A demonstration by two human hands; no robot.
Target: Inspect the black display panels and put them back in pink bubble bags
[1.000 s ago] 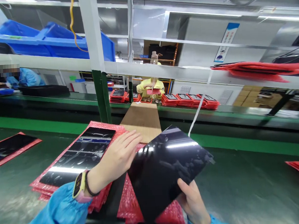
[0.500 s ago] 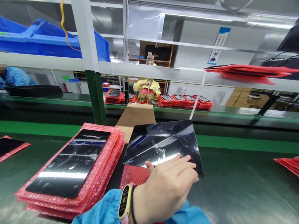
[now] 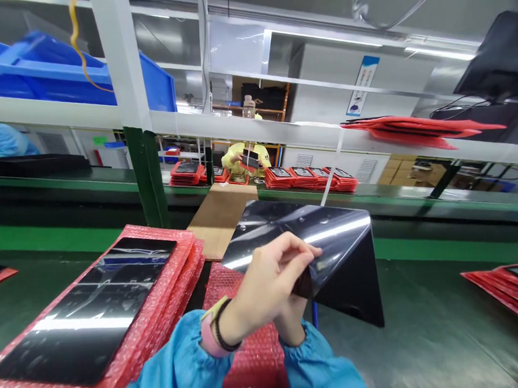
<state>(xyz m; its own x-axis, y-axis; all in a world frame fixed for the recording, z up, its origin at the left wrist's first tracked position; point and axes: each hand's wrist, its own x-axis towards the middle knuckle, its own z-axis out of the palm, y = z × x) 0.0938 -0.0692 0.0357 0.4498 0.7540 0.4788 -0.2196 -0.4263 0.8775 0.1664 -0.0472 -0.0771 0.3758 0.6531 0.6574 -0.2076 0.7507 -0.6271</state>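
I hold a black glossy panel (image 3: 350,282) up in front of me, above the green belt. My left hand (image 3: 268,281), with a watch and a band on its wrist, is closed in a pinch on a thin shiny film (image 3: 287,230) at the panel's near edge, and the film bends up off the dark surface. My right hand (image 3: 291,326) is mostly hidden behind the left. It grips the panel from below. Red bubble wrap (image 3: 252,364) lies under both hands.
A stack of red bubble bags (image 3: 168,281) topped by a black panel (image 3: 94,303) sits at my left. A cardboard sheet (image 3: 220,214) lies beyond. More red bags (image 3: 510,290) lie at right. A green-and-white post (image 3: 146,177) stands ahead. A person in yellow (image 3: 243,157) works across the line.
My left hand left the stack, crossed over the panel and now pinches the film at its edge. The panel has swung round and tilted up. My view has shifted right.
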